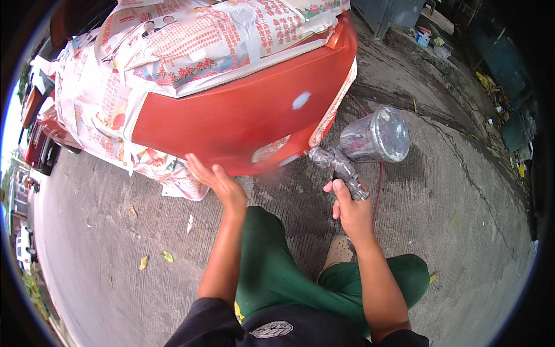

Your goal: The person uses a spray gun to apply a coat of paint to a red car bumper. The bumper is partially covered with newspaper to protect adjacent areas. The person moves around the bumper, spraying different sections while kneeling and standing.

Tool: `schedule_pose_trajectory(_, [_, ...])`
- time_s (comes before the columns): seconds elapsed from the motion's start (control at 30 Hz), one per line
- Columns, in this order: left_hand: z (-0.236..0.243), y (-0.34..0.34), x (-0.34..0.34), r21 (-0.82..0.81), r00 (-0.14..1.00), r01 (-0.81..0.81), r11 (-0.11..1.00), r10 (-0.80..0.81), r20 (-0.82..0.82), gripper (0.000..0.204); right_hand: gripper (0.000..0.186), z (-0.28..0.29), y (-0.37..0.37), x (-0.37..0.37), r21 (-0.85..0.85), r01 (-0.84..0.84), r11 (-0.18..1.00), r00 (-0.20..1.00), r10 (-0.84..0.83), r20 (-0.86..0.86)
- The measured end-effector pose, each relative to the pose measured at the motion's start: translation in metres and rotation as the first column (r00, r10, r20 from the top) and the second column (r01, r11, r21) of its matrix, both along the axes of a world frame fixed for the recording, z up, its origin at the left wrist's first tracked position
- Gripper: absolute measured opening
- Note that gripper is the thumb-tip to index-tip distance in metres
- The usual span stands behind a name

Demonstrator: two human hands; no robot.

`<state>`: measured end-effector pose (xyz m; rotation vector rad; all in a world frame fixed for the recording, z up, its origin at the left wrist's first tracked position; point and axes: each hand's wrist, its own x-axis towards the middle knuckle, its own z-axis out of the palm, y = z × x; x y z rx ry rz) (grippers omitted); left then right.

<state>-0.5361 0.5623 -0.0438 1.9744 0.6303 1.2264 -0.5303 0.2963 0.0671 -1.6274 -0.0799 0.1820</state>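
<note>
Spraying of the red panel (231, 121) is judged, from the head view, to be the step in hand. The spray gun (341, 165) is grasped in the right hand (350, 211), its handle wrapped by the fingers and its nozzle turned leftward, toward the panel's lower right corner; whether the trigger is pressed cannot be told. For the next move, a steady aim seems called for, with the nozzle kept clear of the surface. The panel is found ahead and to the left of this grip, bordered by printed paper (191, 55) above and on its left. Just beyond the grip, the cup (373, 137) is seen, apparently joined to the gun, its lid tilted rightward. The right forearm is angled up and slightly left. Well left of the grip, the left hand (219, 185) is held empty and spread by the panel's lower edge, fingers pointed up and leftward; whether the panel is touched cannot be told.
</note>
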Motion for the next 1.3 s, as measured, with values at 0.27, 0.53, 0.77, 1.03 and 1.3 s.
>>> schedule_pose_trajectory(0.27, [-0.117,-0.168,-0.067,-0.985,0.410,0.164,-0.051,-0.905,0.115,0.033,0.043,-0.132,0.021,0.002,-0.067,0.132,0.989,0.975,-0.142,-0.171])
schedule_pose_trajectory(0.53, [-0.151,-0.152,-0.069,-0.997,0.443,0.040,0.063,-0.896,-0.038,0.029,0.043,-0.209,0.035,0.008,0.096,0.240,0.966,0.877,-0.173,-0.448])
schedule_pose_trajectory(0.77, [-0.144,-0.143,-0.066,-0.706,0.081,0.569,0.422,-0.883,-0.463,0.046,0.042,-0.249,0.013,0.026,0.149,0.296,0.943,0.822,-0.172,-0.542])
schedule_pose_trajectory(1.03, [-0.148,-0.145,-0.045,-0.558,-0.108,0.733,0.388,-0.744,-0.659,0.042,0.063,-0.227,-0.106,0.116,-0.492,-0.391,0.778,0.918,0.295,-0.265])
schedule_pose_trajectory(1.3, [-0.143,-0.131,-0.057,-0.744,-0.354,0.573,0.344,-0.715,-0.603,0.042,0.057,-0.267,-0.144,0.037,-0.029,-0.178,0.984,0.906,0.152,-0.396])
